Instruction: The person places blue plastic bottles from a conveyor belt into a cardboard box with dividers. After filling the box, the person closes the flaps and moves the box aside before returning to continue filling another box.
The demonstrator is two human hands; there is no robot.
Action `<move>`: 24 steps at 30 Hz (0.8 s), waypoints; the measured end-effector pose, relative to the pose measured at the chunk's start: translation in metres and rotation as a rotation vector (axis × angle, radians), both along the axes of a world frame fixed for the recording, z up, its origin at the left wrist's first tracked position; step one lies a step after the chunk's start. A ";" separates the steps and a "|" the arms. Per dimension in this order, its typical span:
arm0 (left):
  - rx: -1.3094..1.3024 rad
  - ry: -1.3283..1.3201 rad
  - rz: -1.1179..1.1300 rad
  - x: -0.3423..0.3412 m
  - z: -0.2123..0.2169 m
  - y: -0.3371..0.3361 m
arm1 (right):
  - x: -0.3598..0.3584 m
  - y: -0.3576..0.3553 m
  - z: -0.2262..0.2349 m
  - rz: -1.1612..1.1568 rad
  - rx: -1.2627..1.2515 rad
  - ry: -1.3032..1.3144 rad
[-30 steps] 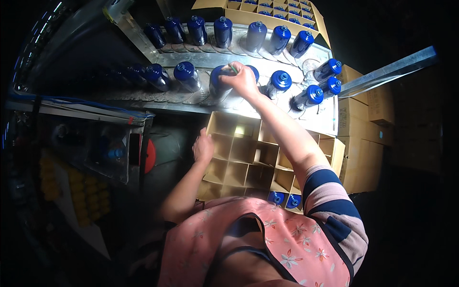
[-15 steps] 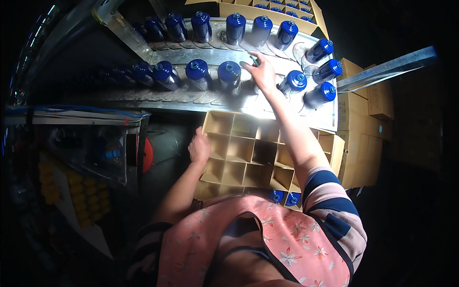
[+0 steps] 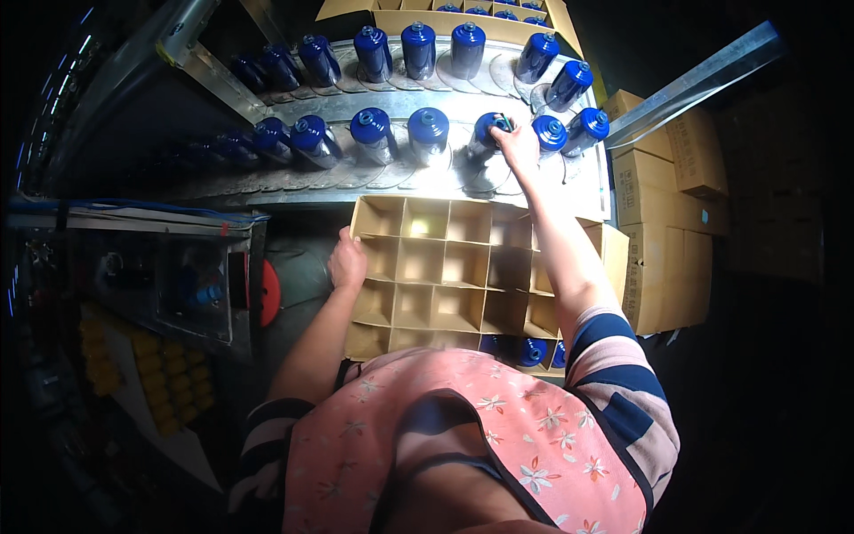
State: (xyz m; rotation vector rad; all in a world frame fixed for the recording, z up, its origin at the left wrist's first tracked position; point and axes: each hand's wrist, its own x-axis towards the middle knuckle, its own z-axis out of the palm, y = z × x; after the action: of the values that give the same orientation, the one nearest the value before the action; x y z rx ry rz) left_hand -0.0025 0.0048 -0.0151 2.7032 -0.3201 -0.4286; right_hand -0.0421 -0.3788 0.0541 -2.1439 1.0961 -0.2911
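With my right hand [image 3: 519, 148] I grip the neck end of a blue glass bottle [image 3: 484, 135] standing in the near row of the conveyor [image 3: 329, 105]. A small thin green thing shows at those fingers; its kind I cannot make out. My left hand [image 3: 349, 260] is closed on the left edge of a divided cardboard box [image 3: 463, 263] in front of me. Most compartments in sight hold nothing. A few blue bottles [image 3: 533, 352] sit in the row nearest my body, partly hidden by my apron.
More blue bottles [image 3: 372, 53] line the conveyor's two rows, which curve together at the right. A metal bar [image 3: 694, 84] juts out there, beside stacked cartons [image 3: 663, 258]. Another filled carton [image 3: 391, 20] lies beyond the conveyor. A red disc [image 3: 269, 292] is left of my box.
My right hand has moved right and closed on a bottle; before, it was over the conveyor without one. The bottles have shifted along the conveyor. My left hand stays on the box.
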 end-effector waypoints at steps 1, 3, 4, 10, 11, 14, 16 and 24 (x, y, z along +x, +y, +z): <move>-0.016 0.003 -0.006 -0.004 0.001 0.000 | -0.008 -0.001 -0.003 0.012 -0.044 -0.036; 0.002 -0.035 0.020 -0.008 0.004 -0.001 | -0.025 -0.005 -0.006 0.047 -0.092 -0.085; -0.010 0.009 -0.015 -0.010 0.005 -0.003 | -0.034 -0.008 -0.006 -0.002 0.018 -0.139; 0.032 0.083 0.015 -0.004 -0.002 -0.004 | -0.158 -0.026 -0.013 -0.208 0.374 -0.176; -0.038 0.030 -0.005 -0.002 -0.006 -0.003 | -0.193 -0.023 -0.016 -0.170 0.383 -0.311; -0.098 0.016 0.014 0.013 -0.011 -0.001 | -0.286 -0.008 -0.025 -0.240 0.338 -0.199; -0.294 0.016 0.042 0.018 -0.009 -0.001 | -0.339 0.008 -0.023 -0.315 0.309 -0.062; -0.803 0.116 -0.510 -0.044 0.047 -0.024 | -0.403 0.093 -0.005 -0.329 0.465 0.201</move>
State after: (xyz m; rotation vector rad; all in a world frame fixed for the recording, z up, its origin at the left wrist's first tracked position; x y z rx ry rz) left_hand -0.0462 -0.0193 0.0315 1.7902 -0.9286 -0.4625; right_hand -0.4451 -0.2858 0.0487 -1.6036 1.4709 0.0357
